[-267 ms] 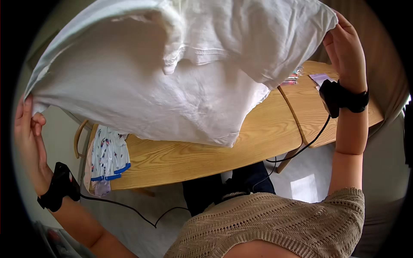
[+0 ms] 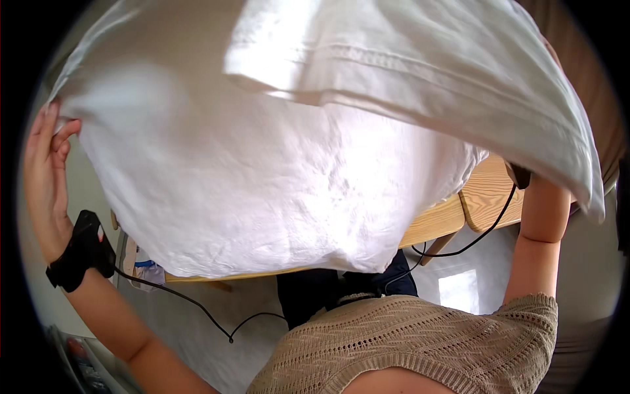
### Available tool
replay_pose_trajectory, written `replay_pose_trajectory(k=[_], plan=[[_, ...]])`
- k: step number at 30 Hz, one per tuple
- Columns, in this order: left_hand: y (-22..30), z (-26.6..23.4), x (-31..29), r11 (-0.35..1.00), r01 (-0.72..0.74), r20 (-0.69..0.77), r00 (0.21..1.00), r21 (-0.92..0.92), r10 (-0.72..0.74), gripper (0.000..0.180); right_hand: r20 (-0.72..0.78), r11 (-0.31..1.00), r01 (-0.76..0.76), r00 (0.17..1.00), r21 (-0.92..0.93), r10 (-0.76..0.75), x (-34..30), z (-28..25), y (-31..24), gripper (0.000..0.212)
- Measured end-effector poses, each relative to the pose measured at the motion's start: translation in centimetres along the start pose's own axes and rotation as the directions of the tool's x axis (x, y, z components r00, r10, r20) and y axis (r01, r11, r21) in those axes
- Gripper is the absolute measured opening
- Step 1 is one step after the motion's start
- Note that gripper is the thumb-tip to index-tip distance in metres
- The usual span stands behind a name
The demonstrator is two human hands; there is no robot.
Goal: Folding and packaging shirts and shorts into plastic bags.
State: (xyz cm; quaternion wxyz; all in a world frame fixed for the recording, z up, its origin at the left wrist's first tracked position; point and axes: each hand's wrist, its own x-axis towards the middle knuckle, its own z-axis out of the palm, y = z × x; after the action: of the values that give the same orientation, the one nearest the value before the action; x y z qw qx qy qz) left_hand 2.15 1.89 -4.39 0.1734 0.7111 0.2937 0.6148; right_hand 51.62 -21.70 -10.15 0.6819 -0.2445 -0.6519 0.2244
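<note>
A large white shirt (image 2: 262,177) is spread in the air over the table, filling most of the upper view. My left hand (image 2: 49,154) pinches its edge at the far left, thumb and fingertips pressed together. On the right, a hemmed flap of the shirt drapes over my right hand (image 2: 552,52), and only a sliver of that hand shows near the top. Its fingers are hidden, but the cloth hangs from there. The lower edge of the shirt billows down past the table's near edge.
Under the shirt stands a wooden table (image 2: 430,222), mostly covered from sight. Part of a small patterned garment (image 2: 151,271) pokes out at its left corner. A black cable (image 2: 197,302) runs from my left wrist band; another cable (image 2: 489,226) hangs by my right forearm.
The shirt has swung toward me and spread lower, covering most of the table and the small garment. My left hand has risen. The right flap has dropped over my right hand and wrist.
</note>
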Motion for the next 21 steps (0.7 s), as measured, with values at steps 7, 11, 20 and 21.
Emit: replay_pose_trajectory(k=[7, 11, 20, 21], plan=[[-13.7, 9.0, -4.9, 0.797, 0.558, 0.354, 0.715, 0.231, -0.603, 0.024, -0.410, 0.637, -0.632, 0.773, -0.442, 0.484, -1.5, -2.3, 15.3, 0.023], [-21.3, 14.5, -10.6, 0.679, 0.689, 0.397, 0.566, 0.253, -0.723, 0.021, 0.173, 0.204, 0.082, 0.859, -0.976, 0.482, -5.3, -4.5, 24.5, 0.013], [-27.2, 16.6, -17.1, 0.633, 0.683, 0.224, 0.595, 0.365, -0.772, 0.032, 0.038, 0.300, -0.264, 0.690, -0.917, 0.723, -9.1, -2.7, 30.2, 0.035], [-26.5, 16.4, -17.3, 0.627, 0.686, 0.234, 0.584, 0.371, -0.777, 0.032, -0.252, 0.196, -0.586, 0.594, -0.786, 0.764, -8.9, -1.5, 28.4, 0.044]])
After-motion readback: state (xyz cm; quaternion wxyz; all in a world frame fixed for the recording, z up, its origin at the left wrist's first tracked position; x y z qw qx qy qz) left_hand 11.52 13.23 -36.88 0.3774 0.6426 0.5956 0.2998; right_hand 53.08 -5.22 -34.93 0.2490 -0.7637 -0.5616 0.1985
